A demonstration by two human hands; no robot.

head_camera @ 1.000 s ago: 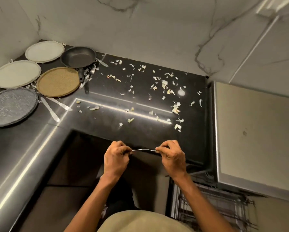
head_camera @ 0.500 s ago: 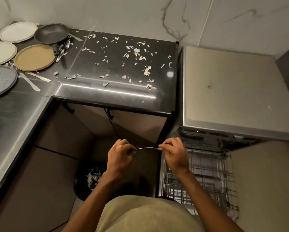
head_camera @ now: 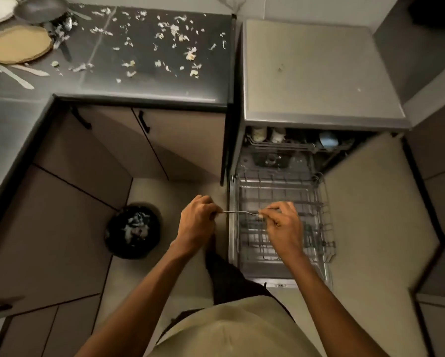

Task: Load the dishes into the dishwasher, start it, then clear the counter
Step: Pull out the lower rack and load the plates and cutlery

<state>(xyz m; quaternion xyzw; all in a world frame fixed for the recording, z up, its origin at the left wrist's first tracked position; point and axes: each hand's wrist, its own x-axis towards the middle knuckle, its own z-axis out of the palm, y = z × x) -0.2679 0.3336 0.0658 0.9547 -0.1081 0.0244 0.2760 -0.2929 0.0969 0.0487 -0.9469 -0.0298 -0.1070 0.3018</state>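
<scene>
While pinched at both ends: fork point(head_camera: 239, 212), level, handle end in left hand point(head_camera: 196, 222), tine end in right hand point(head_camera: 283, 222), both hands curled tight on it. Held just above the left edge of the lower rack point(head_camera: 280, 222), pulled out over the open door, apart from the wires. Beyond: upper rack point(head_camera: 293, 145) holding cups, inside the dishwasher point(head_camera: 316, 73). Left of the hands, on the floor: bin point(head_camera: 133, 231) with scraps. Further out, on the table point(head_camera: 144, 81): scattered scraps, tan plate point(head_camera: 19, 45), pan point(head_camera: 42, 9), two knives point(head_camera: 22, 74), pale plates at the frame edge. Step judged: stowing the fork. Advice: release one end, tilt upright, lower into a cutlery slot if one is found; none clearly visible. Avoid dropping through wires. Most dishes not yet loaded.
</scene>
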